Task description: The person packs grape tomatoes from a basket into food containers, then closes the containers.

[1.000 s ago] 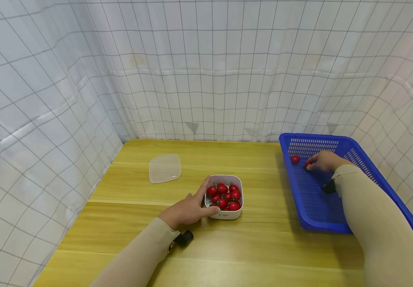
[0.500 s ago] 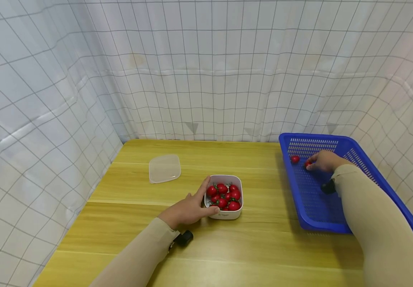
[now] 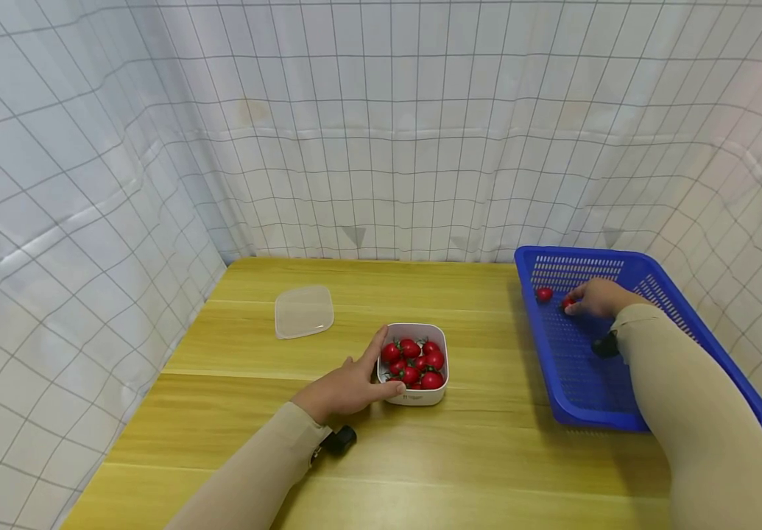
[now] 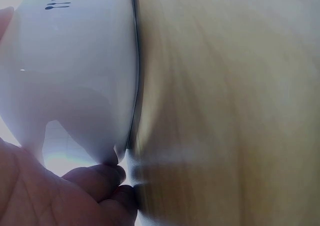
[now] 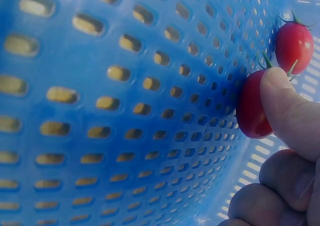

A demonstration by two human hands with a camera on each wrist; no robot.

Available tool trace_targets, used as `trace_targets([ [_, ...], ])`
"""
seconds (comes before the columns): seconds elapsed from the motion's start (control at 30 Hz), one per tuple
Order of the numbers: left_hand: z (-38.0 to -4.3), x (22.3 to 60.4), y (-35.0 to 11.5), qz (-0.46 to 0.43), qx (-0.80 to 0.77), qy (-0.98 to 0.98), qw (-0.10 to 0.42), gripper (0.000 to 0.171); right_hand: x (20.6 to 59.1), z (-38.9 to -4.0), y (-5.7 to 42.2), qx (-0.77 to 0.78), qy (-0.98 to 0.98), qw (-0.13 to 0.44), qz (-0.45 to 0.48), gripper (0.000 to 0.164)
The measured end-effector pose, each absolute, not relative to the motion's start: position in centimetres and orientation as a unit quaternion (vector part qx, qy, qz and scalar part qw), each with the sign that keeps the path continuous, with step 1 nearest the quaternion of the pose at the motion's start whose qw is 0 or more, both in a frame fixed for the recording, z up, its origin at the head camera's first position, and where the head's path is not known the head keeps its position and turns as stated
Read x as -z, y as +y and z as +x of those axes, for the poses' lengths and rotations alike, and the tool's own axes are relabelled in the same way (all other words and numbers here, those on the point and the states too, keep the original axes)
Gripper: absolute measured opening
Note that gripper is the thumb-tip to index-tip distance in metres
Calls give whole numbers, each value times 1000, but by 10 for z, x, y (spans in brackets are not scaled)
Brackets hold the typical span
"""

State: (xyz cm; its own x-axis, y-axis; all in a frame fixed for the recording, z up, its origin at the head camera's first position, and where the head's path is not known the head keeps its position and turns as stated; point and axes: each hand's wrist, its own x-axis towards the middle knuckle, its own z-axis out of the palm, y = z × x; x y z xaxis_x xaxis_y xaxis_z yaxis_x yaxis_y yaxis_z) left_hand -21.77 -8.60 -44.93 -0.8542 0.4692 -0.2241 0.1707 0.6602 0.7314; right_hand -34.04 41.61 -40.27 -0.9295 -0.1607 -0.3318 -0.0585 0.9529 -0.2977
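Note:
My left hand (image 3: 347,386) holds a white square container (image 3: 445,338) at its left side, thumb along the front wall and forefinger at the back left corner. Several cherry tomatoes (image 3: 411,362) with green stems lie inside it. In the left wrist view, fingertips (image 4: 112,173) touch the container's wall (image 4: 80,60) low near the table. My right hand (image 3: 602,298) is inside a blue plastic basket (image 3: 542,368). It pinches a cherry tomato (image 5: 251,108), which is close to the basket floor; the far-side fingers are hidden. Another cherry tomato (image 5: 295,48) lies just beyond it.
A translucent lid (image 3: 304,312) lies flat on the wooden table (image 3: 221,412), left of and behind the container. White gridded curtains (image 3: 381,147) enclose the table at the back and sides. The basket's raised rim (image 3: 542,361) stands between the container and the right hand.

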Motion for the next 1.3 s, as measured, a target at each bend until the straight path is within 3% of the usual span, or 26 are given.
trace_targets([
  [1.3, -217, 449, -91, 178, -366, 888, 212, 107, 399, -344, 413, 80, 975, 179, -110, 44],
])
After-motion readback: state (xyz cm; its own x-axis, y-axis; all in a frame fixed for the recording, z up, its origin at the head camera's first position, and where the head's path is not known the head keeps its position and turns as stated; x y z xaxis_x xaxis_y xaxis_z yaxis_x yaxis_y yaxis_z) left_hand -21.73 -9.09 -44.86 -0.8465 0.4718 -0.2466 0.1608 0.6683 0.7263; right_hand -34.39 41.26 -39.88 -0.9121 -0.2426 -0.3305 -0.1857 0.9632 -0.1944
